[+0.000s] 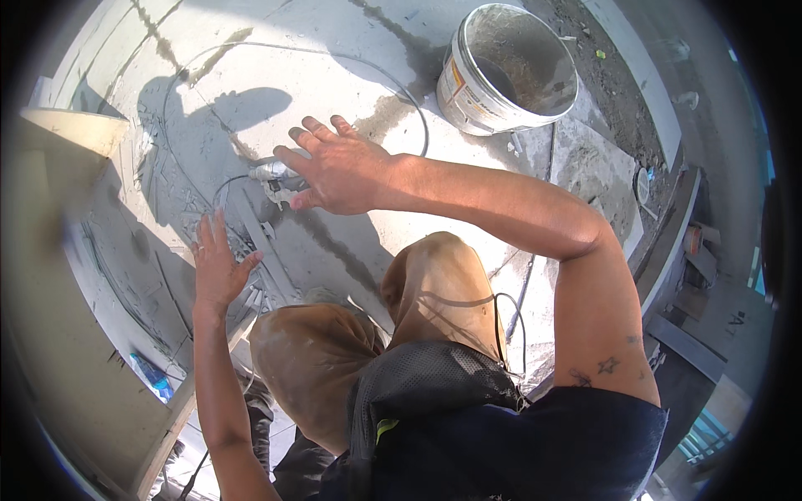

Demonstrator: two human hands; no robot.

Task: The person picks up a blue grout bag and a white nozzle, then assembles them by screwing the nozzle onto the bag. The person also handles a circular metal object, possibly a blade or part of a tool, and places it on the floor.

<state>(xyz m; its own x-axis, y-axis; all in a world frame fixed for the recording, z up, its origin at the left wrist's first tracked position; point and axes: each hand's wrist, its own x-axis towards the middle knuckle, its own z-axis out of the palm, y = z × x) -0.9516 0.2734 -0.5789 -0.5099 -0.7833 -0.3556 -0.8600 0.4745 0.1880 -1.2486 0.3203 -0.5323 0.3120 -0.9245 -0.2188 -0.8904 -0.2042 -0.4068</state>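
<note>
My right hand (342,171) is held out over the dusty floor with its fingers spread and nothing in them. Just beyond its thumb and fingertips lies a dust-coated, whitish power tool (271,172), partly hidden by the hand; its exact kind does not show. A thin cable (288,47) seems to run from it and loops across the floor. My left hand (219,265) is lower and further left, fingers stretched upward and thumb out, holding nothing. Near it lie narrow pale strips (266,246) and broken bits. Whether the left hand touches any surface I cannot tell.
A large white bucket (464,98), dirty inside, stands at the far right. Pale boards (50,275) rise along the left side, with a blue-labelled bottle (152,376) beside them. My bent knees (443,275) are close below the hands. Rubble and a ledge (668,225) line the right.
</note>
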